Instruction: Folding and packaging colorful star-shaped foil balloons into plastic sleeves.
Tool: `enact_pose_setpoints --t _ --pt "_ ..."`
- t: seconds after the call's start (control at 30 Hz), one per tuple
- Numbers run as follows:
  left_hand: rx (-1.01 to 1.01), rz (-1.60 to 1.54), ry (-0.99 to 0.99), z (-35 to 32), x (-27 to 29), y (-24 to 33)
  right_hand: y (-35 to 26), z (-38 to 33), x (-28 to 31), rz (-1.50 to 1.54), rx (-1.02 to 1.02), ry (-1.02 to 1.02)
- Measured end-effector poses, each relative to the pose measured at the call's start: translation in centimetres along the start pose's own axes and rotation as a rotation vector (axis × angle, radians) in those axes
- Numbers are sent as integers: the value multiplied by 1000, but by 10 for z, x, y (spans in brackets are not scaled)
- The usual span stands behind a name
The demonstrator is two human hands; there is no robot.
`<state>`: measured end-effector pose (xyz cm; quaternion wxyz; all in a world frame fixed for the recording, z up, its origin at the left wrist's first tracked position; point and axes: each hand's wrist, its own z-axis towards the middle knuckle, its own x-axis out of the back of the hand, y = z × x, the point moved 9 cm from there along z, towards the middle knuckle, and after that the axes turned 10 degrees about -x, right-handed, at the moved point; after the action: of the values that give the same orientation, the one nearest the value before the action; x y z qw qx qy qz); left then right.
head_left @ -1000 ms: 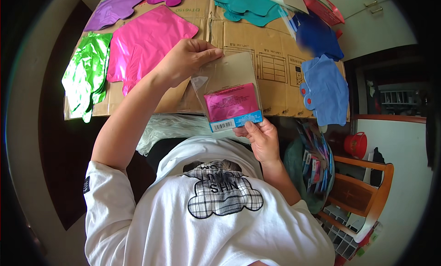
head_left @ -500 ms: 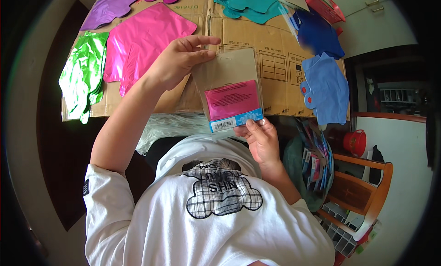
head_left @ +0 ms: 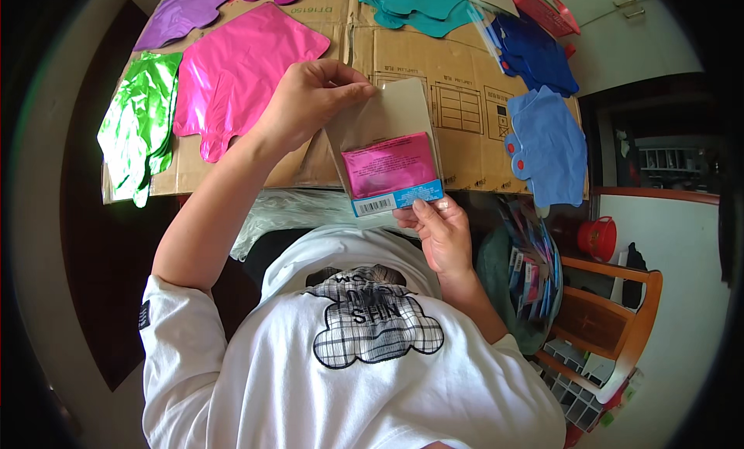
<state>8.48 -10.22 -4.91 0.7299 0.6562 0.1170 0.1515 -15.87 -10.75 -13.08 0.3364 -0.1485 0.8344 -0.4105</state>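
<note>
A flat clear plastic bag (head_left: 370, 112) is held over the table's near edge. It contains a beige card, a folded pink foil packet (head_left: 391, 166) and a blue strip with a barcode (head_left: 377, 206) along the bottom. My left hand (head_left: 314, 100) pinches the bag's top left corner between thumb and curled fingers. From below, my right hand (head_left: 440, 228) grips the lower right corner, thumb on the front face; the fingers behind are partly hidden.
Flattened cardboard (head_left: 387, 53) covers the table. On it lie a pink foil sheet (head_left: 248, 69), green foil (head_left: 143, 115), purple foil (head_left: 182, 18), teal pieces (head_left: 422, 7), dark blue pieces (head_left: 539, 53) and a light blue piece (head_left: 550, 143). Packed bags (head_left: 535, 271) stand lower right, beside a wooden chair (head_left: 601, 317).
My left thumb and fingers have drawn together at the bag's top corner, where the fingers were stretched out before. The bag has shifted slightly up and left; my right hand keeps its hold.
</note>
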Motion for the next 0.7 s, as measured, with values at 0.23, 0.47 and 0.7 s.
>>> enact_pose_setpoints --t 0.23,0.47,0.7 --pt "160 93 -54 -3 5 -11 4 -3 2 -21 13 15" --pt "121 65 -127 -3 -6 -4 17 0 7 149 -84 0" --pt "227 -515 98 -15 -13 -16 16 0 6 191 -101 48"
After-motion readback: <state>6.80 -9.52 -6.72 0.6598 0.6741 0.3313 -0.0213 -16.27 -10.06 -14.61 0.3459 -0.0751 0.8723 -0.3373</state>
